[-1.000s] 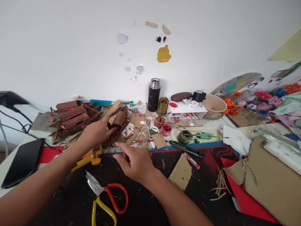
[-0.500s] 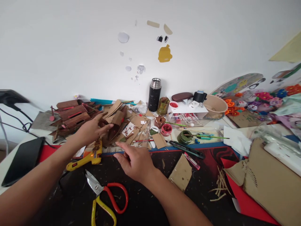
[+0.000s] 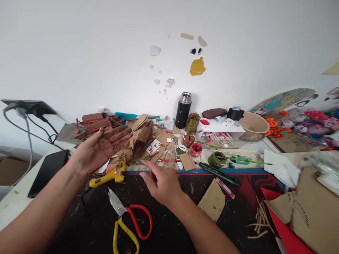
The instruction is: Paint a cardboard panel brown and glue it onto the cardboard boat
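Note:
My left hand is turned palm up with its fingers stretched out, holding nothing; brown stains mark the palm and fingers. Just right of its fingertips lies a brown boat-shaped cardboard model on a heap of scraps. Below the hand rests a yellow glue gun with a small orange light glowing. My right hand hovers over the dark mat, back upward, thumb and index finger apart, the other fingers partly curled and hidden; nothing shows in it. Scissors with red and yellow handles lie opened between my forearms.
More brown models sit behind my left hand. A black flask, paint jars and a green jar with a brush stand at the back. A utility knife and cardboard piece lie on the right.
My left hand has come away from the boat-shaped model, turning from palm down to palm up. The boat-shaped model now lies on the scraps. The whole view has shifted, moving things rightward in the picture.

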Demonstrator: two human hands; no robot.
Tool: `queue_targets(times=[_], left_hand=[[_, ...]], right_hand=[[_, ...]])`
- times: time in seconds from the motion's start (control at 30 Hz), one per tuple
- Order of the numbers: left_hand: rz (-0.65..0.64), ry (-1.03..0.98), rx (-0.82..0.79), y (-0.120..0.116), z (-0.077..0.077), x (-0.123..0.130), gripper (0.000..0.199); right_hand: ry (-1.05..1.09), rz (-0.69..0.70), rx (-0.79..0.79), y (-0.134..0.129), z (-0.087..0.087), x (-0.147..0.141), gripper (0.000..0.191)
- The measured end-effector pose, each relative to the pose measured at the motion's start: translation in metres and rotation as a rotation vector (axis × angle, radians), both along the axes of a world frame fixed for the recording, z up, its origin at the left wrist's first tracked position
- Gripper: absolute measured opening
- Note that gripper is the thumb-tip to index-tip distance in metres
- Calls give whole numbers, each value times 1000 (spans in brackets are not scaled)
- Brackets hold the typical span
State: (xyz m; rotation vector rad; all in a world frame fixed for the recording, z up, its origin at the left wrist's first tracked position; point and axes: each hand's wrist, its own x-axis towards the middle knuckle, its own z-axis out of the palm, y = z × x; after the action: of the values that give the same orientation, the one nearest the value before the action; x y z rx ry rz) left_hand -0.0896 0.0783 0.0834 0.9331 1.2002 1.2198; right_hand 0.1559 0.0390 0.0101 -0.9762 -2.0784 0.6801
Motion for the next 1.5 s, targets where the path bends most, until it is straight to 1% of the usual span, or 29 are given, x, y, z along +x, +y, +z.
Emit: queue_targets(times=[0.03,0.1,0.17,0.23,0.3,0.43,0.53,0.67,0.73,0.8,0.87,0.93,0.97,1.0,1.1,1.13,1.2,1.27,1.33,1.43,1.5], left_hand=[[10,-78,-4,-1,-1,-1,59],[65,-160,2,-1,-4,-3,46],[133,-139,21,-2,-6,-5,38],[187,-95,29,-2,-8,-7,39],[184,-57,46,-2,-9,-9,39],[125,41,57,-4,-7,-6,32],[124,95,44,-5,-5,1,28],[115,170,90,-4,-7,5,25],[103,295,118,-2,-10,3,23],[78,493,159,0,-13,1,28],[20,703,199,2,-13,1,44],[-39,862,233,2,-13,4,62],[-65,931,257,2,-13,6,66],[-89,1005,296,1,-13,7,64],[-159,1248,488,-2,-20,8,48],[-180,1318,545,-2,-23,7,45],[-203,1424,609,-4,-32,4,44],[-226,1498,643,-5,-38,2,42],[-268,1547,679,-6,-42,1,37],[-316,1612,737,-7,-42,3,37],[-323,1646,770,-7,-42,4,39]], right_hand=[[-1,-3,0,0,0,0,47],[-6,-6,-4,0,0,0,47],[-12,-6,-6,-1,0,0,46],[-19,-3,-7,-1,1,0,46],[-28,3,-9,-1,1,0,46],[-40,16,-2,-1,1,0,44],[-44,19,2,-1,0,-1,43],[-39,23,-3,-1,1,-1,42],[-41,26,-6,-1,1,-2,43],[-45,36,-5,-1,1,-2,45],[-45,47,0,-1,1,-2,45],[-48,53,4,-2,1,-2,45],[-51,56,6,-2,1,-2,45],[-53,55,10,-2,1,-2,45],[-48,48,29,-2,1,-3,44],[-47,46,36,-2,1,-3,44],[-51,41,52,-2,1,-3,45],[-58,37,69,-2,0,-4,46],[-64,37,81,-2,0,-4,46],[-86,42,79,-2,1,-4,45],[-98,40,79,-2,1,-4,45]])
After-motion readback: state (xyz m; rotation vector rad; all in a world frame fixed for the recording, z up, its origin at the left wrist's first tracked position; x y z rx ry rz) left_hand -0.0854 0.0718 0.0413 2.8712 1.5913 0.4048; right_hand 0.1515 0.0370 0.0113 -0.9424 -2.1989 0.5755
